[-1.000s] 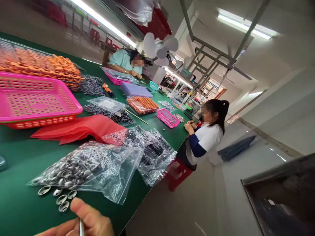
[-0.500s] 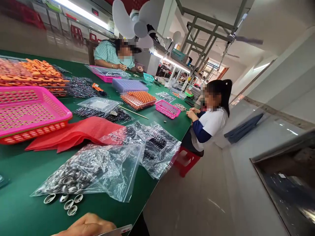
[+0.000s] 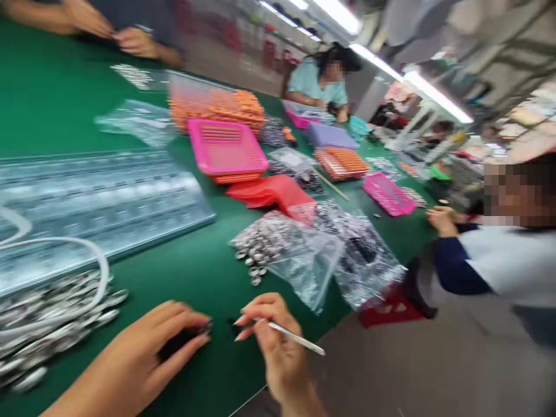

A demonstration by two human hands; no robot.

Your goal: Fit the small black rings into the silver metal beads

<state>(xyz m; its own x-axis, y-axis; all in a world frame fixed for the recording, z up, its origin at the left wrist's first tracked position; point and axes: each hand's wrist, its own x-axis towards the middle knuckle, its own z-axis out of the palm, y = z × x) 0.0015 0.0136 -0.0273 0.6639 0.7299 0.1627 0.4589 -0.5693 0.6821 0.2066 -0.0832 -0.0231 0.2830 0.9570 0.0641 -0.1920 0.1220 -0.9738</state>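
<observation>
While a heap of silvery oval pieces (image 3: 56,330) lies to the left of the left hand (image 3: 143,353), a clear molded tray (image 3: 143,197) stretches beyond it, and a pale curved strip (image 3: 103,266) arches over the heap and part of the tray. Farther off in that direction, another person's hands (image 3: 136,43) are near each other above the green surface (image 3: 182,278). The left hand has its thumb and fingers brought together at the tips, pinching a small dark piece (image 3: 205,328) that is too blurred to make out in detail. Beyond this hand, and farther right, a pink basket (image 3: 230,152) sits beside orange parts (image 3: 217,107). Just right of the left hand, and apart from it, the right hand (image 3: 280,341) pinches a slim metal tool (image 3: 299,337) between thumb and fingers; the tool slants down to the right, and something dark shows at the fingertips, too smeared to identify. Past the right hand lie loose round metal pieces (image 3: 256,271) at the edge of a clear bag (image 3: 304,260), with red sheets (image 3: 278,194) behind it. To their right are crinkled plastic packets (image 3: 365,255), and farther right sits a person in a white top (image 3: 521,260).
</observation>
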